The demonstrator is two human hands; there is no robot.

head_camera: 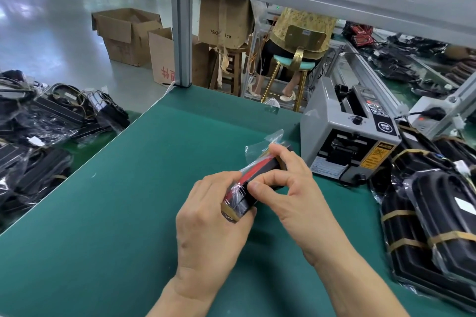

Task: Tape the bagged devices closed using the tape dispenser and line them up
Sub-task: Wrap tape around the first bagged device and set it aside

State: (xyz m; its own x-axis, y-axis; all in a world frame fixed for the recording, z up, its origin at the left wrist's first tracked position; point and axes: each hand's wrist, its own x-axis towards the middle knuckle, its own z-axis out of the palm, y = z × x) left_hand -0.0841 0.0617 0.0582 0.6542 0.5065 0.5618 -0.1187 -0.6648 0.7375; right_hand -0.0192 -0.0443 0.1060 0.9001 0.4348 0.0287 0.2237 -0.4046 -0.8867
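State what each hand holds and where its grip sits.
Both hold one bagged device: the left hand grips its near end, the right hand grips its far end, near the bag's loose flap.

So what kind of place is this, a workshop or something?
Most likely a factory packing line. A grey tape dispenser sits on a green bench, bagged devices are piled at both sides, and cardboard boxes stand on the floor beyond.

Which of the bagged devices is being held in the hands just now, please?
The bagged device with red wire, gripped by left hand and right hand; the others lie in side piles.
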